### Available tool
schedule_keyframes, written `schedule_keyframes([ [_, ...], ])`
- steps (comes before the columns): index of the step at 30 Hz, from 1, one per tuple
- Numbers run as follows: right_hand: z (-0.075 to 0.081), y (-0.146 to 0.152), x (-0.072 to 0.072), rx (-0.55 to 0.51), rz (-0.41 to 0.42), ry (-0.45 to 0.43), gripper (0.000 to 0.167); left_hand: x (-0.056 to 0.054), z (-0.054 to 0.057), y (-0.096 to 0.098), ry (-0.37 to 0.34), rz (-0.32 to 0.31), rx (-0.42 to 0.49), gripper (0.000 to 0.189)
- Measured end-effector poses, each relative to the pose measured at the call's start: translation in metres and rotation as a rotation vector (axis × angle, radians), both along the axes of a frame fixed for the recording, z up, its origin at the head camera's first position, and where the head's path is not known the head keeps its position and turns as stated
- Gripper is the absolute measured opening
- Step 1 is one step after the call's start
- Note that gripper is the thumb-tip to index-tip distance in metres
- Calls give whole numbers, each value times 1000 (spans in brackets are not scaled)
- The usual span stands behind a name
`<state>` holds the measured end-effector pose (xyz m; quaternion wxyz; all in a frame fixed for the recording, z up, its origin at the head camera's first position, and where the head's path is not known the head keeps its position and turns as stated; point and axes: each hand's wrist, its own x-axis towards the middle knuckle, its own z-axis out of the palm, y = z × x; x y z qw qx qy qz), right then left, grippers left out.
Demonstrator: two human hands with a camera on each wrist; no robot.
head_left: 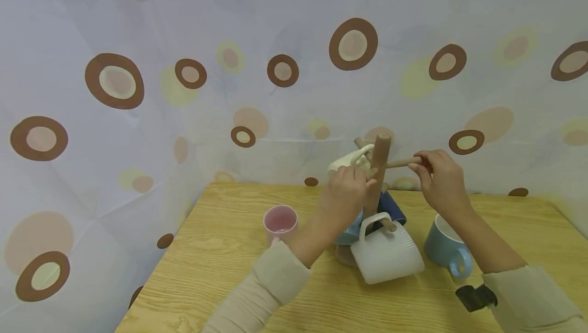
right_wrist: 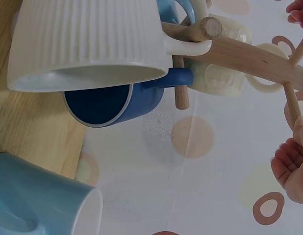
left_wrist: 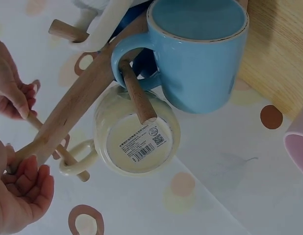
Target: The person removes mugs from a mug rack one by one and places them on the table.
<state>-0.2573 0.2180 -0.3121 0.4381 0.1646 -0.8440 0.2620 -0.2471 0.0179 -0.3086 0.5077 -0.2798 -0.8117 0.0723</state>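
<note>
A wooden mug tree (head_left: 380,157) stands on the table, hung with several mugs. My left hand (head_left: 342,197) pinches the end of an upper peg that points toward me. With thumb and fingertips, my right hand (head_left: 443,180) pinches the tip of the upper right peg (head_left: 404,162). A white ribbed mug (head_left: 388,254) hangs by its handle at the lower front. Behind it hangs a dark blue mug (right_wrist: 117,105). On the left side hang a light blue mug (left_wrist: 200,73) and, higher up, a cream mug (left_wrist: 137,132) with a label on its base.
A pink mug (head_left: 280,223) stands upright on the wooden table (head_left: 197,266), left of the tree. To the right is a blue mug (head_left: 443,246) with a white inside, below my right forearm. A patterned cloth (head_left: 285,26) hangs behind the table.
</note>
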Motion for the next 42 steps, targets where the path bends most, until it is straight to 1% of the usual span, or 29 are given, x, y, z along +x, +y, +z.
schedule_keyframes([
  [3,2,0,1,-12,-1,-30,18,3,1,2,-2,27,-24,32],
  [9,5,1,0,-9,-8,-85,17,9,4,5,-56,38,-29,32],
  [13,6,4,-3,2,-13,-109,16,12,4,8,-55,55,-45,33],
  [15,6,5,-4,9,-10,-117,16,13,4,9,-40,60,-47,33],
  [18,8,7,-6,30,-3,-120,15,14,5,12,-23,52,-24,31],
  [19,8,7,-6,37,3,-118,15,14,5,13,-19,59,-24,30],
  [22,10,9,-9,57,19,-106,15,16,6,16,-32,68,-13,29],
  [25,12,12,-11,66,43,-114,15,19,9,19,-57,83,-20,28],
  [28,14,16,-14,64,64,-162,16,21,10,23,-82,90,-8,27],
  [32,15,20,-17,56,78,-239,20,24,10,28,-93,126,-2,27],
  [35,16,22,-19,57,78,-268,22,27,9,32,-77,165,-18,28],
  [39,18,24,-21,50,91,-306,23,29,10,37,-54,190,-4,29],
  [42,20,25,-22,43,112,-333,23,31,11,41,-65,202,6,28],
])
